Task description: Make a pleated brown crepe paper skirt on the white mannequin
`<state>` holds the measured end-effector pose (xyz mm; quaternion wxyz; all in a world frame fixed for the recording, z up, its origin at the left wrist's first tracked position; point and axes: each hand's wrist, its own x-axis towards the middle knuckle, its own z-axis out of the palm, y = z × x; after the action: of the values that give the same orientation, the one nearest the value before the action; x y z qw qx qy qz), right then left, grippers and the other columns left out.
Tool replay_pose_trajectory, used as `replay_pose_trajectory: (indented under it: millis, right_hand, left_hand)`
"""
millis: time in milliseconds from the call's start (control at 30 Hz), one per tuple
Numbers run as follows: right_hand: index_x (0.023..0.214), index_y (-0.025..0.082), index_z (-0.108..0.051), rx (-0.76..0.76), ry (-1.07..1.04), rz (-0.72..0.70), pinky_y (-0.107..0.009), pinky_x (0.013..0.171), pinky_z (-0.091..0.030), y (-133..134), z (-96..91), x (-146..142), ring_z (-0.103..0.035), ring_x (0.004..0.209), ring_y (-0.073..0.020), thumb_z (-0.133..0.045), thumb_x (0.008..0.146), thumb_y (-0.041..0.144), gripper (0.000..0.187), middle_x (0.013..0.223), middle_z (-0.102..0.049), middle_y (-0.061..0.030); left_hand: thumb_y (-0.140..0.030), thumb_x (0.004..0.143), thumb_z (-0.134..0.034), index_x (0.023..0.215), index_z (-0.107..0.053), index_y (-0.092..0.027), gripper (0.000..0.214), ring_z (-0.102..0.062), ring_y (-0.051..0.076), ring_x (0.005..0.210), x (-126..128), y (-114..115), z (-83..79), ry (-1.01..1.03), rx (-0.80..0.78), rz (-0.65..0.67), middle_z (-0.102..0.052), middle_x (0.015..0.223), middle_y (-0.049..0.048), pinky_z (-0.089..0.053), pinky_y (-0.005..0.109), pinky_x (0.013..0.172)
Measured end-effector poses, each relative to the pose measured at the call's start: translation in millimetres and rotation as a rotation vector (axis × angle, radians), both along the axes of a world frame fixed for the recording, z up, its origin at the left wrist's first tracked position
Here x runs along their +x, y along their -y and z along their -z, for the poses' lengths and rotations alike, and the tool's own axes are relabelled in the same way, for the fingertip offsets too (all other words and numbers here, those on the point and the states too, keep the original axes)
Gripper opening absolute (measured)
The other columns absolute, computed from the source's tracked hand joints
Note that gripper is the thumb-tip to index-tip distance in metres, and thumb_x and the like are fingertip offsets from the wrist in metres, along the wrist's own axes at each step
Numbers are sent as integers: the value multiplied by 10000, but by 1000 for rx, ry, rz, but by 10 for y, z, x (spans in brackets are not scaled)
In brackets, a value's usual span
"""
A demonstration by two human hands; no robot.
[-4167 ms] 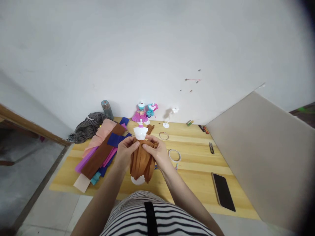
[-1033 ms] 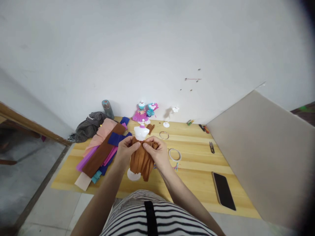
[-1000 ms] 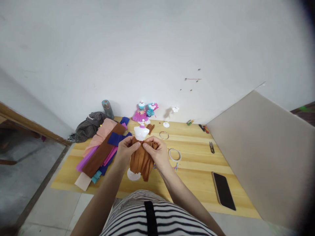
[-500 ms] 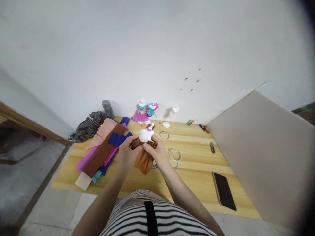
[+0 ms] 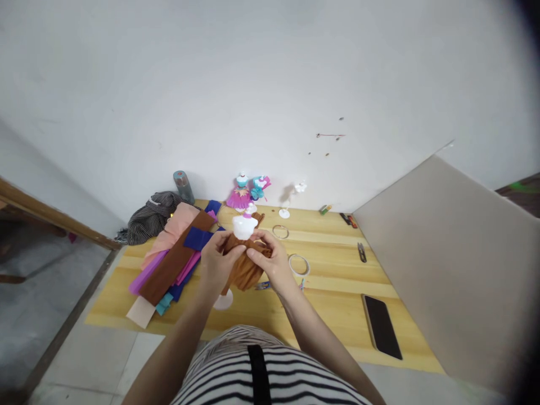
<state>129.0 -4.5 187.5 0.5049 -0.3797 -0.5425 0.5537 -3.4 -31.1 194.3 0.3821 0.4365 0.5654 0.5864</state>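
Note:
Between my hands is a small white mannequin (image 5: pixel 244 226) with a brown crepe-paper skirt (image 5: pixel 246 273) gathered around its waist. It leans, and its round white base (image 5: pixel 224 300) shows below my left wrist. My left hand (image 5: pixel 218 260) pinches the brown paper at the waist from the left, thumb in front. From the right, my right hand (image 5: pixel 270 257) pinches the gathered paper in the same way. The fingers behind the skirt are partly hidden. Under the skirt's right edge lies a blue-handled tool (image 5: pixel 263 286), partly covered.
Crepe-paper strips (image 5: pixel 171 267) lie on the left of the wooden table (image 5: pixel 329 315). Dressed mannequins (image 5: pixel 240 194) and a bare white one (image 5: pixel 284 213) stand at the wall. To the right are a tape roll (image 5: pixel 299 264), thread snips (image 5: pixel 361 252) and a phone (image 5: pixel 382 326).
The mannequin has tilted and shifted slightly left, so its white base now shows. The brown skirt has swung to the right, and both hands keep their pinch at the waist.

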Motion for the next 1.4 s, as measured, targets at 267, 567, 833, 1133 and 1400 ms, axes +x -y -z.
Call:
replay_pose_trajectory:
  millis: [267, 567, 833, 1133, 1400]
  right_hand:
    - [736, 188, -648, -85, 19, 103, -270, 639, -452, 12, -106, -21, -587, 649, -160, -698, 635, 280, 146, 709, -663, -9]
    - [639, 180, -605, -72, 54, 128, -242, 552, -399, 42, -150, 0, -490, 540, -115, -691, 620, 281, 133, 589, -583, 24]
    - [600, 183, -570, -81, 90, 107, -233, 508, -345, 61, -159, -14, -416, 497, -98, -667, 616, 289, 145, 535, -514, 40]
    - [627, 188, -562, -63, 74, 88, -229, 507, -334, 71, -160, -20, -418, 510, -96, -680, 632, 285, 153, 553, -504, 44]
    - [690, 196, -610, -92, -20, -16, -256, 598, -420, 7, -73, -16, -536, 609, -138, -730, 616, 300, 174, 667, -613, 12]
  left_hand:
    - [-212, 647, -733, 779, -647, -155, 168, -553, 102, 654, -58, -45, 104, 268, -25, 128, -645, 719, -22, -428, 217, 660]
    - [-214, 642, -766, 798, -676, -168, 186, -574, 103, 689, -101, -51, 118, 338, -8, 206, -668, 754, -20, -441, 213, 692]
    - [-220, 638, -765, 805, -671, -163, 200, -585, 120, 695, -118, -52, 107, 300, -3, 188, -675, 763, -7, -445, 230, 689]
    - [-224, 629, -775, 790, -673, -158, 202, -550, 111, 673, -127, -20, 90, 260, -13, 212, -634, 725, -16, -432, 223, 669]
    - [-270, 607, -794, 751, -667, -150, 226, -562, 112, 631, -163, -35, 79, 354, -79, 301, -646, 693, -13, -442, 230, 651]
